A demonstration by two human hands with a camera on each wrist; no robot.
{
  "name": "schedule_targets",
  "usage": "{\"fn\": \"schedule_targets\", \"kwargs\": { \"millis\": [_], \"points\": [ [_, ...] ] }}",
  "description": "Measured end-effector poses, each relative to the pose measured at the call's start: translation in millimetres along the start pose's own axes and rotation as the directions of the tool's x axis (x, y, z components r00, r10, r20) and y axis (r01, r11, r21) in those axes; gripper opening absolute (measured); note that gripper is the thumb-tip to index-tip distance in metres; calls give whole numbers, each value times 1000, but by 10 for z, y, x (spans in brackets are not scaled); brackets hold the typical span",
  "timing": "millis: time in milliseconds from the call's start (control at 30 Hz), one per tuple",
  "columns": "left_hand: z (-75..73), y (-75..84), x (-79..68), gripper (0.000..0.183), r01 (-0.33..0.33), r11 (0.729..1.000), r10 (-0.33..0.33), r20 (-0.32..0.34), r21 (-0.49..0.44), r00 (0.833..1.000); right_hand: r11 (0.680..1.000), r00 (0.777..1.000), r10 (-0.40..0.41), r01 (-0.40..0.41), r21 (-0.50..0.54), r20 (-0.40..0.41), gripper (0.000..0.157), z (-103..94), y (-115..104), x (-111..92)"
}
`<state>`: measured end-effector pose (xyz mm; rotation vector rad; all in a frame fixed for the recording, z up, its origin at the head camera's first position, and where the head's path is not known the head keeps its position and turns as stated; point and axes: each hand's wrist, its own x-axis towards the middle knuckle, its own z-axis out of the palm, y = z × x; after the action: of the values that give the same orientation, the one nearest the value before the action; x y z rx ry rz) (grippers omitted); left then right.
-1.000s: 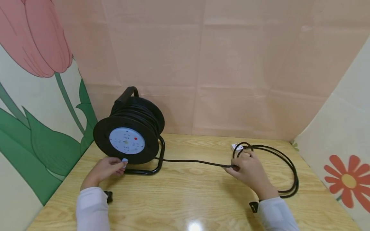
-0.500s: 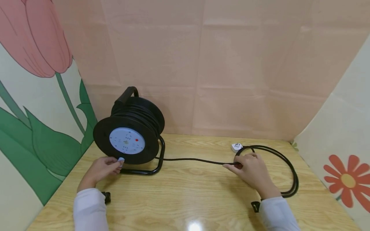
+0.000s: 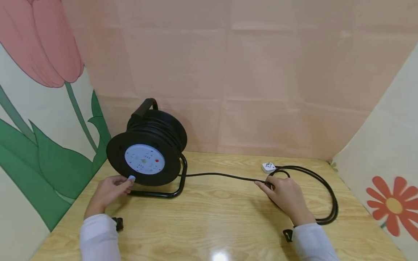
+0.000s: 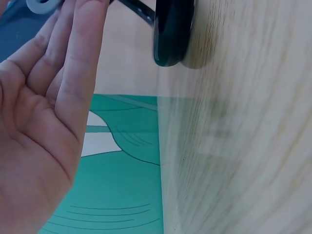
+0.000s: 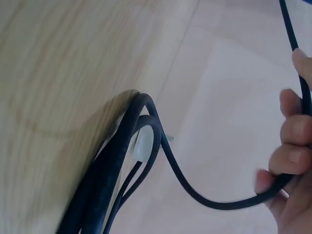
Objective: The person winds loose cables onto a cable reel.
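Reel (image 3: 119, 152) | faces nearward | cable (image 3: 218, 173) | runs left-right, pinched in right grip (image 3: 289, 194)

We see two long white sleeves (image 3: 99, 237) (image 3: 312, 243) reaching to bare hands (image 3: 107, 193) (image 3: 289, 195). Just beside each sleeve's end, we notice a small black fitting (image 3: 119, 224) (image 3: 287, 235).
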<state>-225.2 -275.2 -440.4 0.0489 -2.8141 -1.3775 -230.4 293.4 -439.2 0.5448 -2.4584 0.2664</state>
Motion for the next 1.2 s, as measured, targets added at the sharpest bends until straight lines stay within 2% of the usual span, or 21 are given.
{"fn": "schedule_targets", "kwargs": {
  "millis": [167,400,467,667,933,1033,1200],
  "points": [
    [-21,10,-6,53,-11,1000,12,-41,21,999,999,997,46,-46,-4,56,35,-8,-27,11],
    [-52,23,-33,54,-8,1000,9,-85,10,996,998,992,64,-65,2,108,30,-17,-49,38],
    [-58,26,-34,55,-4,1000,4,-99,1,995,998,994,62,-63,6,90,31,-15,-50,41],
    [-68,16,-39,54,-4,1000,4,-147,-2,989,1000,999,16,-16,-1,-34,34,9,-35,41],
    [-95,-6,-44,50,0,1000,-1,-221,-6,975,998,1000,4,-5,58,4,18,21,-39,48],
    [-96,-11,-35,51,7,1000,-4,-256,14,967,998,1000,2,-2,60,1,18,27,-43,46],
    [-86,-13,-26,48,-7,1000,8,-304,7,953,999,998,-5,7,36,-55,25,48,-24,36]
  ]
}}
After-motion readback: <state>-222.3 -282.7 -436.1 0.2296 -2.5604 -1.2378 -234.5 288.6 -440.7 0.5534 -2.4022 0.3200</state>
